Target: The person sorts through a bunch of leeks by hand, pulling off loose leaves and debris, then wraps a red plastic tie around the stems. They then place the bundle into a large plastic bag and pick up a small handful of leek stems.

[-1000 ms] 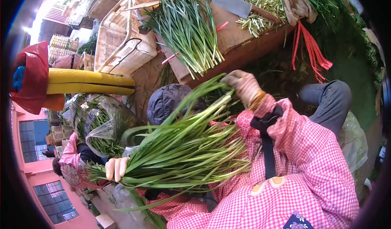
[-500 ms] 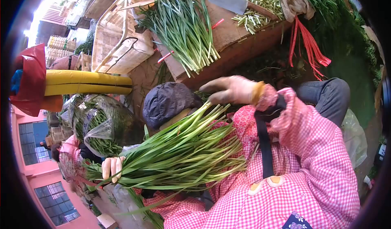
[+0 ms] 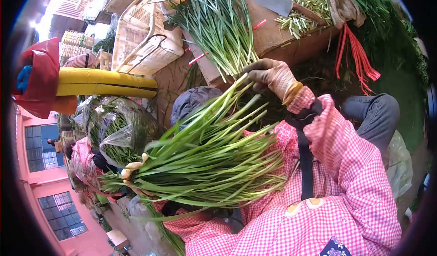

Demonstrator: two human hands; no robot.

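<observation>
My left hand, at the lower left, is closed around the leafy end of a loose bunch of long green stalks. The bunch fans out over my lap toward the right, its pale ends spread apart. My gloved right hand pinches the pale ends of a few stalks at the top of the bunch. Just beyond it, a bundle of green stalks lies on a wooden board, with red ties by it.
A cleaver lies beside cut stem pieces. Red strips hang from the board's right side. A plastic basket, a yellow padded bar and a clear bag of greens stand left. Another person is at far left.
My right hand has gone from open above the bunch to closed on stalk ends. Some stalks are lifted toward it. The whole view has shifted slightly.
</observation>
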